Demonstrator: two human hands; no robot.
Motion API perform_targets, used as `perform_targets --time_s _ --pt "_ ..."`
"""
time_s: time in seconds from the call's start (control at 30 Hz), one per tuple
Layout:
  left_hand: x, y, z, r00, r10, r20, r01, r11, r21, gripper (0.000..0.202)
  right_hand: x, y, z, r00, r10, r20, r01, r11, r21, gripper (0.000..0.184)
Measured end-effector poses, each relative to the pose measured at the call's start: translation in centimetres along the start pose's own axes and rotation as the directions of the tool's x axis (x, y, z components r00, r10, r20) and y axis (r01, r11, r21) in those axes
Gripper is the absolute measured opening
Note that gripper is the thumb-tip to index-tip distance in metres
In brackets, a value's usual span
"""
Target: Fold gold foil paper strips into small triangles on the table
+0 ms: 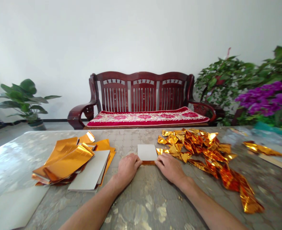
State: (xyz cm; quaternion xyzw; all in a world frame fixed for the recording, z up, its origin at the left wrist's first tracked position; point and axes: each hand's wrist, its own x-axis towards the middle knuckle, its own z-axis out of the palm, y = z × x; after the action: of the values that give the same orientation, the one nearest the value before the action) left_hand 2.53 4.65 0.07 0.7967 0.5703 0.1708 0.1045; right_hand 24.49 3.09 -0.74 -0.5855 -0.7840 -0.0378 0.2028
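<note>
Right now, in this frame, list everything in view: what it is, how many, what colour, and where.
wooden bench: one, dark red-brown, against the white wall
seat runner: one, red with cream pattern, on the bench
potted leafy plant: one, green, left by the wall
flowers: a cluster, purple, far right
table: one, mottled grey and gold, foreground
foil strips: many, gold, stacked left
large cards: at least two, pale grey, left on the table
crumpled foil pieces: many, gold, right of centre
lone foil strip: one, gold, far right
small card: one, pale, centre, gold foil edge beneath
left hand: one, at the card's left edge
right hand: one, at the card's right edge
</note>
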Motion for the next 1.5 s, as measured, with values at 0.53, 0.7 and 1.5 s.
perform_targets --time_s 0.53,0.7,1.5 --pt "0.3 -0.1 0.2 0.999 -0.047 0.019 0.045 0.994 0.103 0.028 0.3 -0.3 -0.1 0.991 0.114 0.067 -0.114 0.993 -0.004 0.023" --pt "0.3 0.1 0.3 0.999 -0.047 0.014 0.044 0.988 0.150 0.029 0.4 -0.4 -0.1 0.990 0.119 0.071 -0.118 0.993 -0.018 0.023" --pt "0.5 0.8 0.4 1.000 -0.024 -0.002 0.023 0.968 0.250 0.032 0.5 0.2 -0.3 0.995 0.021 0.102 -0.014 0.997 -0.073 0.030"
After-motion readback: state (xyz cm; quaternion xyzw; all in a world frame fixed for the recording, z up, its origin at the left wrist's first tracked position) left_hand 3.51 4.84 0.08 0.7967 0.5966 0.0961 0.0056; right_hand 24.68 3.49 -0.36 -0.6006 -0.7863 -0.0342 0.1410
